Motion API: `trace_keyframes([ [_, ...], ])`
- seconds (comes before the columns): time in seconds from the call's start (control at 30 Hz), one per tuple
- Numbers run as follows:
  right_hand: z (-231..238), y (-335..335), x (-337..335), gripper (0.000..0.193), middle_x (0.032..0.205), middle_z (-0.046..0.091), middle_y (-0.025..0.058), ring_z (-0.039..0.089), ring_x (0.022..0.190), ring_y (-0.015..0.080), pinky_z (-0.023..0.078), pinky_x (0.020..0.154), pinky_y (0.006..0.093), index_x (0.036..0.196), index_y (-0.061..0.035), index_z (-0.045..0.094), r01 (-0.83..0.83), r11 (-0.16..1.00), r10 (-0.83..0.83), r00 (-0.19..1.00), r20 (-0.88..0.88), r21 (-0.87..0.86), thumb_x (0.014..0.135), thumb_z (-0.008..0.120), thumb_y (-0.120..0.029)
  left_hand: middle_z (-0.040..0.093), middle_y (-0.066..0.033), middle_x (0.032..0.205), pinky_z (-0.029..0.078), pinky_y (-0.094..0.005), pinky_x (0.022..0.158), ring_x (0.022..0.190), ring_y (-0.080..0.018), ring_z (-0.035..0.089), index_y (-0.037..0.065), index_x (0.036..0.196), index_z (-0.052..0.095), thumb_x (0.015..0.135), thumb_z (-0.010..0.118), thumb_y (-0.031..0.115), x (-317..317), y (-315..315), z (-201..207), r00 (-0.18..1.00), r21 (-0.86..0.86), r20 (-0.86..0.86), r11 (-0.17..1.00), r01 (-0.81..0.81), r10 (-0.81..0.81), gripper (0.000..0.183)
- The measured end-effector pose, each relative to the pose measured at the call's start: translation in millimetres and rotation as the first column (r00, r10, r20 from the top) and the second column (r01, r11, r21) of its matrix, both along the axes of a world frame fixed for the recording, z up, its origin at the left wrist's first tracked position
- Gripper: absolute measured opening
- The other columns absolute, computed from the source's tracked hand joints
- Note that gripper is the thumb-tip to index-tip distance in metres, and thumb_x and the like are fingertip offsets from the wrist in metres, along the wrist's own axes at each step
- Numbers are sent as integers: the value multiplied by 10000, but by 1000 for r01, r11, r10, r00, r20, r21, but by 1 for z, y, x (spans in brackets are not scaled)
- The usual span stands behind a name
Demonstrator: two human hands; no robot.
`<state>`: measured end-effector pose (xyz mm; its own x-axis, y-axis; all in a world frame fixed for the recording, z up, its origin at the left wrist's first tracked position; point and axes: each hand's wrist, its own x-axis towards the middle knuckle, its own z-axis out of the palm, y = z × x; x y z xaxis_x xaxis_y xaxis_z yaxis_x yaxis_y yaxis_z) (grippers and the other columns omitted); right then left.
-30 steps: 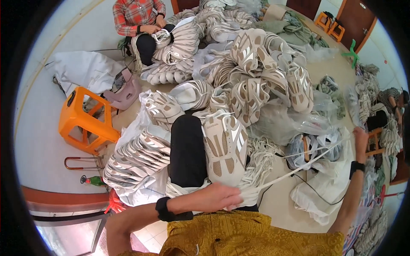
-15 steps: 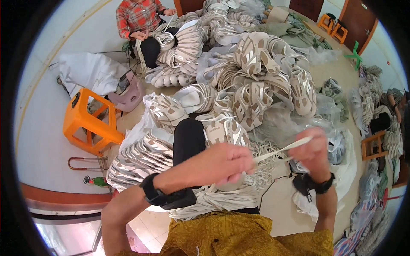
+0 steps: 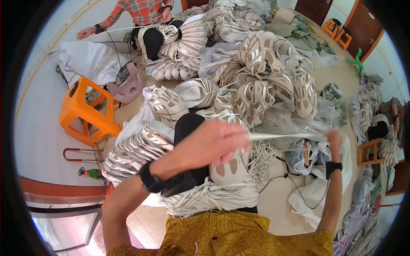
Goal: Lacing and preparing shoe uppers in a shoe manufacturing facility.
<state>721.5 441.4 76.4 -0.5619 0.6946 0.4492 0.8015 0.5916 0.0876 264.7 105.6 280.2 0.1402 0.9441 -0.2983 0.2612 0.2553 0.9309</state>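
Observation:
A pale shoelace (image 3: 282, 136) is drawn out straight between my hands, slightly blurred. My left hand (image 3: 220, 143) is closed on one end, above a beige-and-white shoe upper (image 3: 226, 170) that it partly covers. My right hand (image 3: 335, 143), far out to the right, is closed on the other end. Across my lap lies a thick bundle of white shoelaces (image 3: 213, 199), and more loose laces (image 3: 265, 160) hang in a tangle beside the upper. A black knee covering (image 3: 188, 126) shows behind my left forearm, next to a row of nested shoe uppers (image 3: 136, 155).
A heap of shoe uppers (image 3: 256, 96) fills the floor ahead, with clear plastic bags (image 3: 294, 121) around it. To the left stand an orange stool (image 3: 85, 113) and a green bottle (image 3: 92, 173). A co-worker in a plaid shirt (image 3: 143, 10) sits at the far left, pulling a lace.
My right hand has moved outward to the right, stretching the lace. My left hand has shifted up and left. The co-worker's arm has swung out to the left with a lace.

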Motion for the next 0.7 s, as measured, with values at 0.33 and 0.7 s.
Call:
trace_keyframes([
  [0.33, 105, -218, -289, 375, 825, 582, 32, 534, 744, 95, 410, 657, 214, 1058, -17, 575, -756, -194, -89, 648, -756, -625, 701, 626, -121, 483, 16, 526, 332, -201, 430, 451, -45, 431, 40, 781, 620, 830, 514, 226, 18, 35, -50, 998, -62, -52, 998, 31, -34, 219],
  [0.7, 33, -186, -254, 167, 636, 541, 7, 455, 529, 81, 322, 469, 207, 844, -11, 651, -615, 18, -204, 770, -605, -788, 710, 619, -106, 569, -25, 661, 455, -198, 520, 561, -92, 554, 11, 839, 595, 866, 491, 178, -29, -23, -120, 979, -434, 189, 901, 16, 73, 199],
])
